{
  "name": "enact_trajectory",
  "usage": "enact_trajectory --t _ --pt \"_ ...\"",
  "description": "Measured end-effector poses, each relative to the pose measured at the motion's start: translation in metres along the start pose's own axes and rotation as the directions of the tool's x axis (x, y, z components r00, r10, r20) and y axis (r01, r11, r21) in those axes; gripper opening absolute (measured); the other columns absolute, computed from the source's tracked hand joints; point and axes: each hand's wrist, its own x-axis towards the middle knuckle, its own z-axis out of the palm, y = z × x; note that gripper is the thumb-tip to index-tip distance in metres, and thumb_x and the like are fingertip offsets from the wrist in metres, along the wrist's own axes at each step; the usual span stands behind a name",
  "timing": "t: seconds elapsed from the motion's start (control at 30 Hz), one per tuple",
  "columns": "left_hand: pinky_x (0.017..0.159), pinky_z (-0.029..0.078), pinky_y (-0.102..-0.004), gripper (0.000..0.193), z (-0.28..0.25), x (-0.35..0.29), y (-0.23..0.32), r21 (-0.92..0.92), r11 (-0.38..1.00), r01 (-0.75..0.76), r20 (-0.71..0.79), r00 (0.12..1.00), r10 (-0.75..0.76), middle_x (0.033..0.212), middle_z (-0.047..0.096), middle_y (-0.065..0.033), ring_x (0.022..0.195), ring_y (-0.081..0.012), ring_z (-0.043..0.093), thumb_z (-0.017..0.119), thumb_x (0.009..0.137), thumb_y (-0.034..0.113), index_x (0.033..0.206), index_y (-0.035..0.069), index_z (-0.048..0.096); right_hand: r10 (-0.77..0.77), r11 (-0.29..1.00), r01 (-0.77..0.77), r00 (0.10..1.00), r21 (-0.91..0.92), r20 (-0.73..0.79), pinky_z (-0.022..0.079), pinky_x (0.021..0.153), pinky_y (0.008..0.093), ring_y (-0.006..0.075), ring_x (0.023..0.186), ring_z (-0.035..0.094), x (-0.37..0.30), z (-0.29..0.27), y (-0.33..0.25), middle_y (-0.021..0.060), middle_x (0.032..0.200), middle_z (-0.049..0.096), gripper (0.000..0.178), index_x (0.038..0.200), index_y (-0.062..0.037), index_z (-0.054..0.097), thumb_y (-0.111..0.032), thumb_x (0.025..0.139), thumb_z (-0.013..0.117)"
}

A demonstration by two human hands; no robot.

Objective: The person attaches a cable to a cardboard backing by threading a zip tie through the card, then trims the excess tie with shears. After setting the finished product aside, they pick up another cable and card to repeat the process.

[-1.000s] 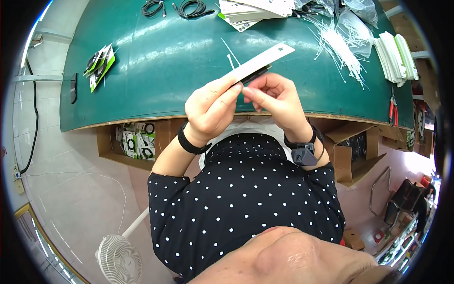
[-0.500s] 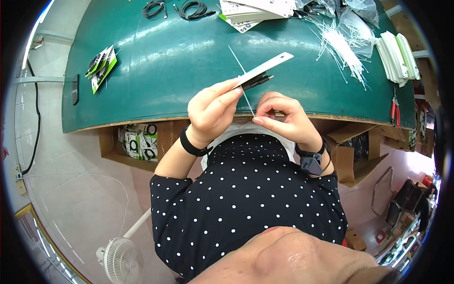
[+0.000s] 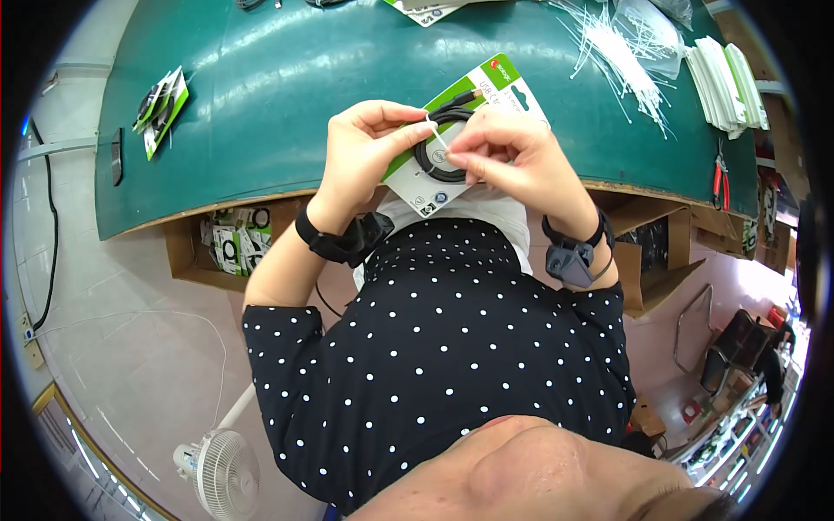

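A white and green packaging card [image 3: 402, 181], with a coiled black cable [image 3: 423, 159] lying on its face, is tilted between my hands at the table's near edge. One cable plug points up above the coil. A thin white cable tie [image 3: 440, 136] spans the gap between my fingertips, over the coil. My left hand [image 3: 369, 143] is closed, thumb and forefinger pinching the tie beside the plug. My right hand [image 3: 514, 156] is closed too and pinches the tie lower down, covering part of the card and coil.
A heap of loose white cable ties [image 3: 618, 65] lies at the far right of the green table [image 3: 287, 113]. Beyond are a stack of cards [image 3: 717, 91] and red-handled pliers [image 3: 720, 178]. Carded cables [image 3: 162, 111] sit at left. Open cartons [image 3: 193, 252] stand below the edge.
The card has turned from edge-on to face-up, showing the coil. My right hand has moved up from the tie's loose end, and the tie is now drawn in short between both hands.
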Motion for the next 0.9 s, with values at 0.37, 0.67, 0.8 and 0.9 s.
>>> enact_trajectory --t 0.37,0.67,0.8,0.9 --pt "0.073 0.054 -0.0273 0.017 -0.004 -0.002 -0.026 -0.065 0.909 0.412 0.089 0.909 -0.406 0.091 0.068 -0.0128 0.082 -0.0159 0.065 0.071 0.079 0.002 0.094 -0.005 0.064 0.406 0.914 -0.405 0.914 -0.012 0.025 0.042 0.051 0.0145 0.0036 0.065 0.061 0.012 -0.013 0.013 0.0017 0.076 0.064 0.011 0.091 0.0018 0.065 -0.006 0.084 0.068" --pt "0.074 0.052 -0.0253 0.014 -0.008 -0.004 -0.03 -0.052 0.899 0.436 0.125 0.896 -0.427 0.091 0.068 -0.0088 0.083 -0.0134 0.065 0.068 0.082 0.004 0.095 -0.001 0.065 0.016 0.948 -0.062 0.989 -0.312 -0.147 0.037 0.047 0.0206 0.0049 0.051 0.045 0.001 -0.001 0.037 0.002 0.07 0.062 0.01 0.083 -0.0007 0.068 -0.008 0.077 0.072" --pt "0.074 0.052 -0.0253 0.014 -0.01 -0.003 -0.029 -0.067 0.9 0.43 0.131 0.898 -0.419 0.091 0.068 -0.0087 0.083 -0.0135 0.065 0.069 0.082 0.004 0.095 0.0 0.066 -0.146 0.901 0.055 0.973 -0.429 -0.181 0.036 0.047 0.0213 0.0063 0.049 0.043 0.002 0.003 0.036 0.0026 0.065 0.058 0.01 0.082 -0.0028 0.068 -0.007 0.075 0.073" --pt "0.074 0.053 -0.0253 0.014 -0.01 -0.002 -0.029 -0.056 0.903 0.427 0.122 0.9 -0.418 0.091 0.068 -0.0089 0.083 -0.0136 0.065 0.069 0.082 0.004 0.095 -0.001 0.066 -0.178 0.876 0.084 0.972 -0.475 -0.156 0.035 0.046 0.0222 0.008 0.048 0.043 0.001 0.004 0.037 0.0028 0.064 0.056 0.009 0.082 -0.0036 0.068 -0.006 0.074 0.073"
